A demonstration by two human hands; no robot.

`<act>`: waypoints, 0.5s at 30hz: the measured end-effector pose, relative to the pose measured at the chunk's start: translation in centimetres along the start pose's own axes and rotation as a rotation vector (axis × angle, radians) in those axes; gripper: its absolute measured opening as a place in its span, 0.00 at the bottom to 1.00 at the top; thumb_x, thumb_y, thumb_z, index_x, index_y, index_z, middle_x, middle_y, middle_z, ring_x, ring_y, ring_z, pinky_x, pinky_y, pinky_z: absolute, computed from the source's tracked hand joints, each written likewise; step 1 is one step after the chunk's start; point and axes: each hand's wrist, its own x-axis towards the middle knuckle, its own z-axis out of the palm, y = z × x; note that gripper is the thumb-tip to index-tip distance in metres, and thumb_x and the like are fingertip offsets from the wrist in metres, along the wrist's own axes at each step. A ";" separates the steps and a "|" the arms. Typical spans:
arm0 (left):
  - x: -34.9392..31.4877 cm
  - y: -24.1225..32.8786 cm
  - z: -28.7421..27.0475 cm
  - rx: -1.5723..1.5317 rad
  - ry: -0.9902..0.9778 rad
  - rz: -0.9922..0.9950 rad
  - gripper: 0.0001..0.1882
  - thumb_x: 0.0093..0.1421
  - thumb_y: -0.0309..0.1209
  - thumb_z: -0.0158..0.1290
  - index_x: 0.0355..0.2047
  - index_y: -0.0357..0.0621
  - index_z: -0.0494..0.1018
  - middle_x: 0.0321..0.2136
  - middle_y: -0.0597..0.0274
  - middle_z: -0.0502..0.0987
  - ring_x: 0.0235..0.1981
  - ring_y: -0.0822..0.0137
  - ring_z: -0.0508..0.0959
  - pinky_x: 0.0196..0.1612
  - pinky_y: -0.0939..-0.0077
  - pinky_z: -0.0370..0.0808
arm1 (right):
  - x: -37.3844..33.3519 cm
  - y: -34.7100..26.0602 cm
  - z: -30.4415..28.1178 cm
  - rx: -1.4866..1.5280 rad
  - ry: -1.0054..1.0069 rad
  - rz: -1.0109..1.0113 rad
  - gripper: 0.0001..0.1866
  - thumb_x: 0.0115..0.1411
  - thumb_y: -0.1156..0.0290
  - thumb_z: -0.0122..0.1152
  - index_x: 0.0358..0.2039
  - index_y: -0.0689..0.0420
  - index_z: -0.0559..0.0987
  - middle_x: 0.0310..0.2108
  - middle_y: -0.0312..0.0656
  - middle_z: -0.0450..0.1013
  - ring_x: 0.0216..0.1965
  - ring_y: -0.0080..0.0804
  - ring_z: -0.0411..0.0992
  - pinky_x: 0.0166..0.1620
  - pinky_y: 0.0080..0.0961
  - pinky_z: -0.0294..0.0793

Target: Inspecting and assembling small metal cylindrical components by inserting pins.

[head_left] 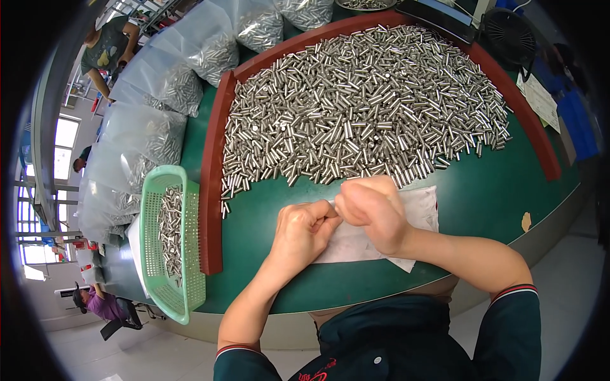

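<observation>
My left hand (302, 232) and my right hand (375, 209) meet above a whitish cloth (419, 216) on the green table (254, 254). Both are closed, fingers curled, the fingertips of the left against the right fist. Whatever lies between them is hidden by the fingers. Just beyond my hands spreads a large heap of small shiny metal pins (368, 108), short and cylindrical. The nearest pins lie close to my right knuckles.
A dark red wooden border (213, 184) frames the heap. Left of it stands a green plastic basket (194, 279) partly filled with pins. Clear plastic bags of pins (181, 89) line the far left. A black fan (508, 35) sits far right. Other people (111, 47) are at the left.
</observation>
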 end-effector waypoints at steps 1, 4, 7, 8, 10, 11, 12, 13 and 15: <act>0.0 0.1 0.0 0.004 0.000 0.003 0.05 0.43 0.23 0.55 0.17 0.37 0.69 0.09 0.56 0.66 0.11 0.62 0.67 0.16 0.72 0.62 | 0.0 0.0 0.0 -0.043 -0.001 -0.013 0.19 0.55 0.71 0.38 0.08 0.54 0.53 0.08 0.30 0.47 0.12 0.17 0.44 0.18 0.18 0.44; 0.0 0.3 -0.1 0.025 0.004 0.009 0.05 0.43 0.23 0.55 0.17 0.37 0.69 0.09 0.56 0.66 0.11 0.62 0.67 0.16 0.72 0.63 | 0.1 -0.3 -0.2 0.047 0.004 0.034 0.19 0.55 0.72 0.37 0.08 0.54 0.53 0.08 0.30 0.48 0.12 0.17 0.45 0.18 0.18 0.44; -0.6 0.6 0.0 0.044 0.042 -0.041 0.05 0.43 0.23 0.55 0.17 0.37 0.69 0.09 0.55 0.65 0.11 0.61 0.67 0.16 0.71 0.63 | -0.3 -0.2 -0.1 0.063 0.021 0.037 0.19 0.55 0.71 0.37 0.08 0.54 0.53 0.08 0.31 0.48 0.12 0.18 0.45 0.17 0.18 0.44; -0.8 0.2 0.0 0.047 0.044 -0.005 0.05 0.45 0.24 0.55 0.19 0.37 0.69 0.09 0.61 0.66 0.10 0.68 0.66 0.15 0.75 0.61 | -0.3 -0.1 -0.2 0.085 0.026 0.053 0.19 0.55 0.70 0.38 0.08 0.54 0.53 0.08 0.31 0.48 0.12 0.18 0.46 0.17 0.18 0.44; -0.6 0.0 -0.5 -0.293 0.022 -0.174 0.05 0.48 0.25 0.55 0.21 0.38 0.69 0.11 0.71 0.67 0.12 0.78 0.63 0.15 0.83 0.58 | -0.1 -0.3 -0.7 0.137 0.007 0.070 0.19 0.55 0.71 0.38 0.08 0.55 0.53 0.08 0.30 0.48 0.12 0.17 0.45 0.17 0.18 0.44; -0.5 -0.9 -0.8 -0.530 -0.030 -0.212 0.05 0.50 0.27 0.54 0.24 0.40 0.69 0.18 0.75 0.68 0.16 0.85 0.60 0.18 0.89 0.55 | -0.2 -0.3 -0.8 0.179 -0.001 0.079 0.18 0.55 0.73 0.38 0.09 0.55 0.52 0.09 0.29 0.48 0.13 0.15 0.45 0.17 0.17 0.44; -0.5 -1.0 -1.0 -0.854 -0.066 -0.305 0.05 0.51 0.26 0.53 0.25 0.41 0.68 0.20 0.71 0.68 0.15 0.84 0.58 0.17 0.89 0.54 | -0.2 -0.3 -0.8 0.183 0.002 0.080 0.19 0.55 0.73 0.37 0.09 0.55 0.52 0.08 0.29 0.48 0.12 0.16 0.45 0.16 0.17 0.43; -0.4 -1.2 -1.3 -1.180 -0.104 -0.394 0.04 0.52 0.26 0.52 0.26 0.42 0.67 0.23 0.67 0.68 0.14 0.83 0.56 0.17 0.90 0.53 | -0.2 -0.3 -0.7 0.178 0.002 0.079 0.19 0.56 0.72 0.37 0.09 0.55 0.52 0.08 0.29 0.48 0.12 0.16 0.45 0.16 0.17 0.43; -0.3 -2.6 -1.5 -1.327 -0.170 -0.316 0.04 0.54 0.26 0.50 0.30 0.40 0.68 0.27 0.63 0.69 0.15 0.83 0.55 0.18 0.90 0.53 | -0.1 -0.3 -0.5 0.117 0.007 0.089 0.20 0.55 0.67 0.37 0.08 0.53 0.52 0.06 0.31 0.47 0.11 0.19 0.41 0.16 0.19 0.42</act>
